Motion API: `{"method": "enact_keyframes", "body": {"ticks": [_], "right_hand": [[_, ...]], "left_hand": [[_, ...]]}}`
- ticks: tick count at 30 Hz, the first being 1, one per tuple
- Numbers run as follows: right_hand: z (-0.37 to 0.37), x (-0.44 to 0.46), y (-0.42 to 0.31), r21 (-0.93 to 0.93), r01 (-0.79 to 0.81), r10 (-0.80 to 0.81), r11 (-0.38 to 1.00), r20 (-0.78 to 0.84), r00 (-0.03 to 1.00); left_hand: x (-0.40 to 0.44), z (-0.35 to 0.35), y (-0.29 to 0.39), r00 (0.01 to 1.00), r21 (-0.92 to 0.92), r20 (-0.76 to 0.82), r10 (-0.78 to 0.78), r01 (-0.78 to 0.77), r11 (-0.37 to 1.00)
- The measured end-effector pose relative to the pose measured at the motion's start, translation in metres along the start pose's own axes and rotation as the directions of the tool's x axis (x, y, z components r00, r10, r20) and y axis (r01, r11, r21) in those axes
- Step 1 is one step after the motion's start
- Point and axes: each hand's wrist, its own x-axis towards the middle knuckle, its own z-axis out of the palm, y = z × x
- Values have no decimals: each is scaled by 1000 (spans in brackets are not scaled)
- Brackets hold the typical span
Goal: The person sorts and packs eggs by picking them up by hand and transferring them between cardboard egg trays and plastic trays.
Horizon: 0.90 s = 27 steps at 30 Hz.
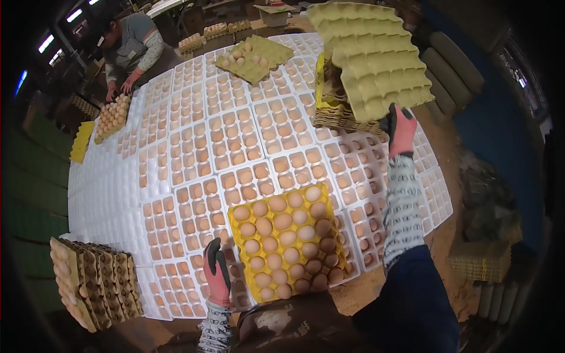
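Note:
A yellow tray full of brown eggs (288,236) lies near the table's front edge, on top of white plastic trays of eggs (235,141). My left hand (218,272), in a pink and black glove, is beside its left edge; an egg shows at the fingertips, and whether the fingers grip it I cannot tell. Farther off at the right, my right hand (402,130), gloved alike, holds an empty yellow-green egg tray (376,59) by its near corner. That tray is tilted above a stack of egg trays (347,117).
Another person (132,50) at the back left handles a tray of eggs (112,117). Stacked egg trays (97,282) stand at the front left. A greenish tray with several eggs (254,59) lies at the back. More stacked trays (481,260) sit at the right.

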Motion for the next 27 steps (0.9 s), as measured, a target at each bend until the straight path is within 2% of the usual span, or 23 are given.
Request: {"method": "enact_keyframes", "body": {"ticks": [2,3,4,5,6,7,8,9,10,11,12,13,14,16,18,19,21,22,23,24,26,27], "right_hand": [[41,39,25,112,16,-7,994,-74,997],[54,65,55,-117,-23,8,993,-128,992],[68,58,51,-337,-66,6,939,-176,984],[70,42,51,-474,-78,17,877,-131,991],[52,38,69,-785,254,-289,566,100,952],[50,14,67,-529,206,-174,823,110,979],[46,-11,65,-219,83,-58,972,118,991],[28,-47,53,-160,128,-81,979,276,958],[7,-71,57,-192,-97,172,977,427,888],[-10,-101,51,-410,-90,277,908,424,862],[-43,-112,90,-472,-4,258,882,475,841],[-75,-127,111,-537,-32,384,843,559,734],[-97,-147,118,-663,-286,679,692,463,570],[-129,-187,154,-596,-28,537,803,701,469],[-130,-206,160,-416,326,284,849,879,383],[-123,-215,150,-289,511,138,810,940,312],[-100,-229,127,-275,311,144,910,912,385],[-91,-243,113,-306,118,224,945,866,447],[-98,-239,122,-335,135,235,932,847,477],[-79,-257,89,-263,331,72,906,868,491],[-73,-272,69,-306,487,55,818,885,463],[-69,-282,66,-318,466,68,825,876,477]], "left_hand": [[-7,15,3,998,2,20,-57,57,998],[-14,20,-5,995,-62,43,-92,95,994],[-20,27,-13,993,-93,47,-105,109,990],[-25,32,-20,989,-71,47,-138,141,988],[-32,37,-26,983,-48,37,-179,181,982],[-38,41,-28,981,-153,34,-189,192,969],[-44,43,-29,975,-240,41,-220,224,945],[-50,42,-41,971,-85,42,-234,237,968],[-52,44,-38,941,-208,69,-332,340,917],[-47,42,-31,917,-193,112,-382,397,897],[-47,45,-38,923,-173,102,-371,384,907],[-37,41,-22,919,-84,116,-376,386,919],[-34,42,-31,916,-139,147,-374,394,909],[-28,47,-33,872,-210,197,-447,483,850],[-20,42,-24,890,-379,270,-368,449,809],[-18,41,-22,898,-459,303,-319,431,777],[-20,46,-49,878,-354,318,-356,459,815],[-21,43,-54,868,-301,327,-373,471,829],[-24,43,-58,884,-312,302,-356,444,840],[-23,39,-51,902,-324,275,-334,414,851],[-27,23,-45,931,-409,189,-313,364,837],[-29,14,-46,940,-478,133,-314,338,810]]}}
